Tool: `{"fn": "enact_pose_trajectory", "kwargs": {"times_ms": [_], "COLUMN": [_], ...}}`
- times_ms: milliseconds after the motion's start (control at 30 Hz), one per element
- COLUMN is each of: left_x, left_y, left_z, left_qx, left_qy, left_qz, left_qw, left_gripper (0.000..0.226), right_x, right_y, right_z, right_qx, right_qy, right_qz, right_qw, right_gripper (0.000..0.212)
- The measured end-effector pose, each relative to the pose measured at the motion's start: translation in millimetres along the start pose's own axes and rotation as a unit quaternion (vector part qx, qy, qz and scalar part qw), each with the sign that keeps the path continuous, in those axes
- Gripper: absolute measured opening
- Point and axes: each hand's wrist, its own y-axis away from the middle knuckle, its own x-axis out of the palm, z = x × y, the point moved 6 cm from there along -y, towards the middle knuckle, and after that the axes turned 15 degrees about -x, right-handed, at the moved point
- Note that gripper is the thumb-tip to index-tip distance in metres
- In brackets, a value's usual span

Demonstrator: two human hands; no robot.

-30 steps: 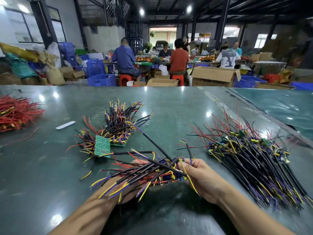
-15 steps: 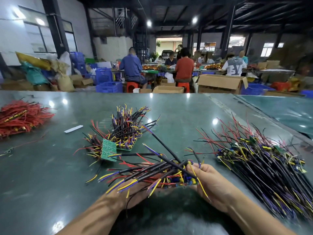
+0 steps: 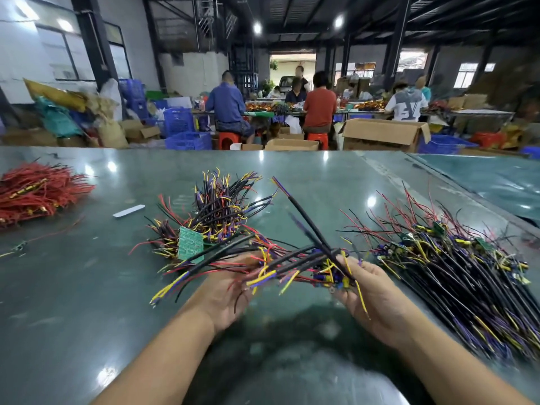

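Note:
Both hands hold a bundle of black-sleeved wires [image 3: 295, 263] with yellow, purple and red ends, lifted over the green table [image 3: 73, 287]. My left hand [image 3: 226, 290] lies palm-up under the bundle's loose ends, fingers curled round them. My right hand [image 3: 372, 290] pinches the bundle's connector end, where small blue and yellow parts sit. One long black wire [image 3: 304, 216] sticks up and away from the bundle. My left fingertips are hidden by the wires.
A heap of wired green circuit boards [image 3: 210, 226] lies just beyond my hands. A large pile of the same wire sets [image 3: 455, 267] lies at right, a red wire pile [image 3: 32, 194] at far left, a white strip [image 3: 128, 211] between. People work at tables behind.
My hands have drawn a little apart and lifted the bundle. The long black wire has swung up and to the right. My view has dropped slightly toward the table.

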Motion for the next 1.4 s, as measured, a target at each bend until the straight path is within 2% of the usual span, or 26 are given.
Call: {"fn": "enact_pose_trajectory", "kwargs": {"times_ms": [33,133,200,233,300,400,467,533,633,700,733,833,900,967,1033,1133,1200,1300,1400], "left_x": [3.5,-0.5,-12.7,-19.4,-33.8,-44.8,-41.3,-35.5,-26.1,-20.4,-18.3,-13.0,-11.7,-12.7,-9.9,-5.4,0.4,11.5,20.5], "left_y": [0.6,3.1,6.2,9.4,12.5,13.4,12.2,11.7,6.4,2.6,1.7,0.8,-1.6,-5.3,-5.6,-1.3,2.6,4.0,8.8], "left_z": [-5.7,-26.5,-43.0,-51.3,-64.3,-69.8,-65.4,-58.9,-47.0,-38.0,-34.4,-29.9,-26.7,-19.9,-14.4,-13.3,-13.5,-3.0,10.7], "left_qx": [0.018,0.099,0.138,0.158,0.190,0.206,0.200,0.202,0.167,0.134,0.124,0.099,0.076,0.054,0.051,0.062,0.057,-0.006,-0.069], "left_qy": [0.017,0.086,0.131,0.153,0.182,0.176,0.163,0.132,0.081,0.056,0.054,0.053,0.048,0.034,0.023,0.026,-0.012,-0.136,-0.190], "left_qz": [-0.015,-0.017,-0.027,-0.031,-0.050,-0.091,-0.101,-0.112,-0.098,-0.078,-0.068,-0.046,-0.050,-0.063,-0.058,-0.024,-0.002,0.019,0.048], "left_qw": [1.000,0.991,0.981,0.975,0.964,0.958,0.961,0.964,0.978,0.986,0.988,0.993,0.995,0.996,0.997,0.997,0.998,0.991,0.978], "left_gripper": [0.041,0.023,0.039,0.039,0.025,0.020,0.021,0.022,0.022,0.024,0.025,0.026,0.027,0.023,0.021,0.022,0.022,0.028,0.029], "right_x": [0.0,3.1,0.4,-2.8,-11.6,-14.2,-2.0,22.5,73.1,102.9,113.6,118.7,103.0,83.1,62.3,42.4,30.7,20.6,22.3], "right_y": [-0.4,3.5,2.6,1.5,-3.6,-19.1,-36.8,-60.8,-101.6,-120.6,-123.5,-110.7,-90.0,-68.8,-51.0,-23.9,-10.4,2.7,8.5], "right_z": [1.3,16.9,30.5,38.4,54.2,67.8,65.2,56.5,29.7,0.1,-16.6,-58.1,-65.9,-62.8,-52.8,-31.2,-18.7,-8.9,-10.0], "right_qx": [-0.010,-0.039,-0.054,-0.057,-0.063,-0.067,-0.059,-0.060,-0.056,-0.008,0.034,0.154,0.197,0.210,0.173,0.078,0.016,-0.065,-0.092], "right_qy": [0.002,0.006,-0.007,-0.019,-0.032,-0.004,0.038,0.067,0.047,0.056,0.098,0.245,0.311,0.326,0.310,0.280,0.288,0.297,0.269], "right_qz": [-0.002,-0.020,-0.042,-0.064,-0.124,-0.182,-0.191,-0.183,-0.156,-0.117,-0.082,0.033,0.049,0.043,0.021,0.014,-0.002,-0.017,-0.001], "right_qw": [1.000,0.999,0.998,0.996,0.990,0.981,0.979,0.979,0.985,0.992,0.991,0.957,0.929,0.921,0.935,0.957,0.957,0.953,0.959], "right_gripper": [0.015,0.016,0.017,0.017,0.015,0.012,0.010,0.012,0.017,0.018,0.018,0.024,0.027,0.028,0.038,0.020,0.014,0.021,0.026]}}
